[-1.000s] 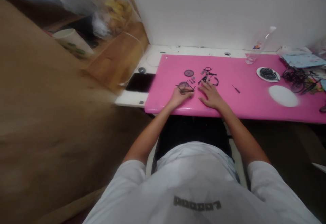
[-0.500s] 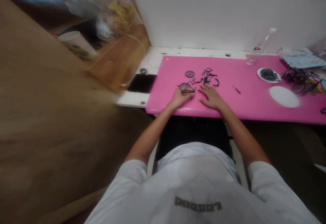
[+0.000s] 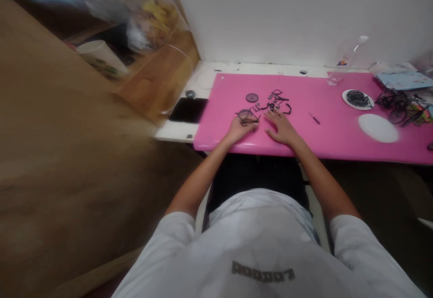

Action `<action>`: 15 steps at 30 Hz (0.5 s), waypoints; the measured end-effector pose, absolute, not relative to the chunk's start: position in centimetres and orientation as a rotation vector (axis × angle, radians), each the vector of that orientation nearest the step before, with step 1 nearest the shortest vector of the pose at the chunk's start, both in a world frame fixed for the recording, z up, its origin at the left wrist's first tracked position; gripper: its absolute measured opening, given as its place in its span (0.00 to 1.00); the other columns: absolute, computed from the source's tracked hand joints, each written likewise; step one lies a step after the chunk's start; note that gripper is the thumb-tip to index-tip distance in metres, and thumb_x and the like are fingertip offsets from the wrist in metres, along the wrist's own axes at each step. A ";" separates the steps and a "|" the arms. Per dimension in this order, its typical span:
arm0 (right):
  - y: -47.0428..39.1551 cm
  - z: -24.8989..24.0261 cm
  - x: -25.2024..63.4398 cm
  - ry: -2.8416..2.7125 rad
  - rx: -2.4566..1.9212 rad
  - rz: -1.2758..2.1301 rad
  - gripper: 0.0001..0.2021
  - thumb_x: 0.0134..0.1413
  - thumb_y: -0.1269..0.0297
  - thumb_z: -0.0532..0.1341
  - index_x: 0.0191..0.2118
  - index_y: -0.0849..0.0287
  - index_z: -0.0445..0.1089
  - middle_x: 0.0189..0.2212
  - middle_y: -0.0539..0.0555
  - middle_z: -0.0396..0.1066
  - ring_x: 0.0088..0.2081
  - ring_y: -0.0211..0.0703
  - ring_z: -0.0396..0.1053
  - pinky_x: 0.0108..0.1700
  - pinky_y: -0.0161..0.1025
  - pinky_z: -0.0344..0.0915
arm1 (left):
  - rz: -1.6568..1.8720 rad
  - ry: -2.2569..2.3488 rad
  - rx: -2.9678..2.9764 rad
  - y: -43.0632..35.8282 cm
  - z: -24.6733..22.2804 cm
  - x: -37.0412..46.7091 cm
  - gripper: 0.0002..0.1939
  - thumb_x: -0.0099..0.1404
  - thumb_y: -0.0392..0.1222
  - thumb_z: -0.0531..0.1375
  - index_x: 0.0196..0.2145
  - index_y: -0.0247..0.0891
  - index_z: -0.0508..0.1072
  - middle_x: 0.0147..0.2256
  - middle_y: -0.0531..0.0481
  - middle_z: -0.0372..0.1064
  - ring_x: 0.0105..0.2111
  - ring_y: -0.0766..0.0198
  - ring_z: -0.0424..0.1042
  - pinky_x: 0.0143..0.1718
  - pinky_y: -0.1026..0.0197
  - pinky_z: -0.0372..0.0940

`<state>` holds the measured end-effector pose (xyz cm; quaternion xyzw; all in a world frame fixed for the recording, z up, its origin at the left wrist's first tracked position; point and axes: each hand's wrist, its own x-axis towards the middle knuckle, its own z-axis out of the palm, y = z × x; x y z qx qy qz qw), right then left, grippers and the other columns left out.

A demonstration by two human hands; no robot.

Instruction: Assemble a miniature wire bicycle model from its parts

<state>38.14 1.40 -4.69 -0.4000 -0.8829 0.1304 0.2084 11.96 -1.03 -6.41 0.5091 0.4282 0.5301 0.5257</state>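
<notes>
My left hand (image 3: 238, 130) is closed on a small black model bicycle frame (image 3: 251, 112) of thin bars. A dark spoked model wheel (image 3: 244, 114) shows by its fingers; whether it is joined to the frame I cannot tell. My right hand (image 3: 282, 127) lies low over the pink mat, fingers stretched and apart, its fingertips at the near side of several small black parts (image 3: 278, 98). A curved black piece (image 3: 288, 109) rests beside those fingertips. Farther back, another dark wheel (image 3: 252, 98) lies flat.
On the pink mat (image 3: 223, 95), a small screwdriver (image 3: 314, 118) lies to the right. Beyond it are a white plate of black pieces (image 3: 345, 100), a white disc (image 3: 378, 128), a tangle of black parts (image 3: 392, 104) and a clear bottle (image 3: 343, 65). A black phone-like slab (image 3: 188, 110) lies left.
My right hand has shifted slightly at the loose parts, and a small black piece by its fingertips has moved a little. My left hand keeps its hold on the frame.
</notes>
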 end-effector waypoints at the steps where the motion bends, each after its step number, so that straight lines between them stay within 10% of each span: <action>1: 1.4 -4.7 38.1 -2.446 -1.126 0.356 0.37 0.70 0.50 0.62 0.80 0.56 0.64 0.83 0.58 0.53 0.85 0.64 0.41 0.84 0.70 0.45 | 1.267 1.026 1.214 -1.0 -6.4 12.0 0.21 0.54 0.45 0.81 0.43 0.35 0.85 0.42 0.42 0.86 0.37 0.58 0.84 0.47 0.52 0.80; 15: 4.0 -4.2 36.4 -2.453 -1.145 0.294 0.29 0.73 0.51 0.61 0.73 0.55 0.74 0.80 0.59 0.60 0.85 0.69 0.39 0.84 0.74 0.41 | 1.272 1.014 1.198 -1.0 -6.5 11.9 0.20 0.55 0.43 0.81 0.44 0.34 0.85 0.39 0.43 0.85 0.37 0.57 0.85 0.47 0.52 0.80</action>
